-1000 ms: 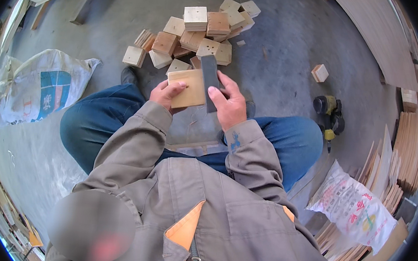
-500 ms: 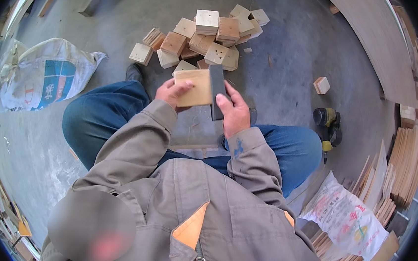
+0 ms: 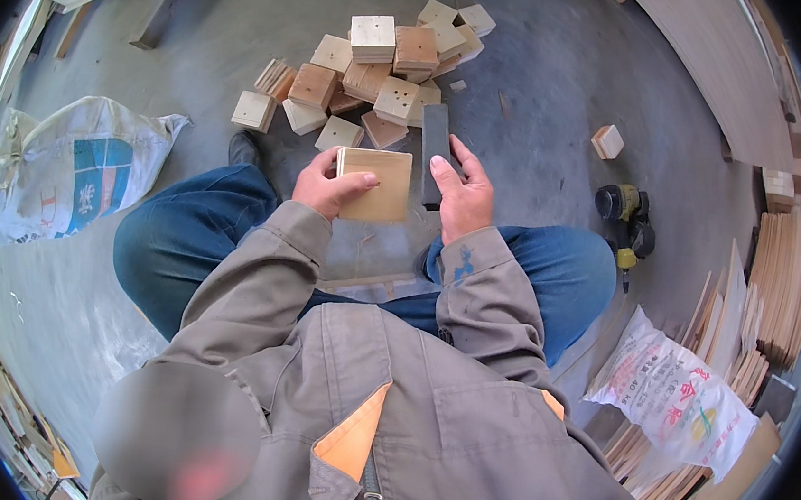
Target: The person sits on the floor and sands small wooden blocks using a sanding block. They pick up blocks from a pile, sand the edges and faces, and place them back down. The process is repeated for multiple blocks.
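My left hand (image 3: 328,185) is closed around a square wooden block (image 3: 378,179), thumb across its pale face. The block's left edge shows several thin layers. In my right hand (image 3: 465,191) is a long dark grey sanding block (image 3: 433,148), held upright with the thumb on its near side. A narrow gap separates it from the wooden block. Just beyond both hands lies a loose pile of square wooden blocks (image 3: 368,80), some pale and some reddish; a few have small dark holes.
A single block (image 3: 606,142) lies on the floor to the right, above a yellow and black power drill (image 3: 624,222). White sacks lie at left (image 3: 65,164) and right (image 3: 678,393). Stacked wood strips (image 3: 780,288) line the right side. My bent knees flank the hands.
The sanding block has come off the wooden block's right edge and shifted right, opening a gap. The wooden block now sits squarer and slightly lower in my left hand.
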`<action>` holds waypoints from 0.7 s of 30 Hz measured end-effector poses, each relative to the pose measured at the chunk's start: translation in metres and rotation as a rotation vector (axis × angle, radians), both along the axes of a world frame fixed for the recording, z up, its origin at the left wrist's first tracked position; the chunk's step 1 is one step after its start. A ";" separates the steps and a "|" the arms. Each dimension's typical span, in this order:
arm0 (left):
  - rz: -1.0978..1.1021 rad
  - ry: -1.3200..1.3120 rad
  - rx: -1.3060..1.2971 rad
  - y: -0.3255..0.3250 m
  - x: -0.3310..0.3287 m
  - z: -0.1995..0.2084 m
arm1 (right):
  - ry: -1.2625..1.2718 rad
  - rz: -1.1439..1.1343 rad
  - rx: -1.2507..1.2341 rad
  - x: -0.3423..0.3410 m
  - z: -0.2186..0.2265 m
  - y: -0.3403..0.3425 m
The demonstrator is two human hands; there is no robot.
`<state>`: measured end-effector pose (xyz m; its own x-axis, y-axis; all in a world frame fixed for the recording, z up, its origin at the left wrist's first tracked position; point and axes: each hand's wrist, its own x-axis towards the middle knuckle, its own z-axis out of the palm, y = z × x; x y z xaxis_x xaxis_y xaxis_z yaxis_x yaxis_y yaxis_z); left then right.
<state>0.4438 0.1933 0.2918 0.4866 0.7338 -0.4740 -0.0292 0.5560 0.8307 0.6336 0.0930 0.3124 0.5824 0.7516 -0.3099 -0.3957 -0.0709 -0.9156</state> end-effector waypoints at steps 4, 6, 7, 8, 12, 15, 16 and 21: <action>0.009 0.083 0.049 0.007 -0.004 -0.011 | -0.329 0.116 -0.030 0.011 -0.006 -0.006; -0.029 0.123 0.078 0.009 -0.005 -0.009 | -0.509 0.187 -0.036 0.010 -0.004 -0.007; -0.043 0.151 0.114 0.010 -0.007 -0.011 | -0.572 0.223 -0.051 0.008 0.003 -0.006; -0.057 0.179 0.149 0.011 -0.010 -0.014 | -0.635 0.260 -0.067 0.007 0.009 -0.006; -0.093 0.432 0.431 0.012 -0.014 -0.012 | -0.757 0.298 -0.128 0.008 0.011 -0.010; -0.141 0.555 0.500 0.007 -0.008 0.004 | -0.788 0.363 -0.137 0.002 0.010 -0.010; -0.159 0.578 0.511 0.004 -0.007 0.004 | -0.768 0.390 -0.106 -0.001 0.013 -0.009; -0.195 0.635 0.558 -0.003 -0.004 0.007 | -0.670 0.455 0.000 -0.012 0.025 -0.005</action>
<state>0.4397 0.1901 0.2986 0.3930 0.8714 -0.2938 0.5860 0.0090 0.8103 0.6217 0.0876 0.3371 0.2811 0.9597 -0.0038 0.3047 -0.0931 -0.9479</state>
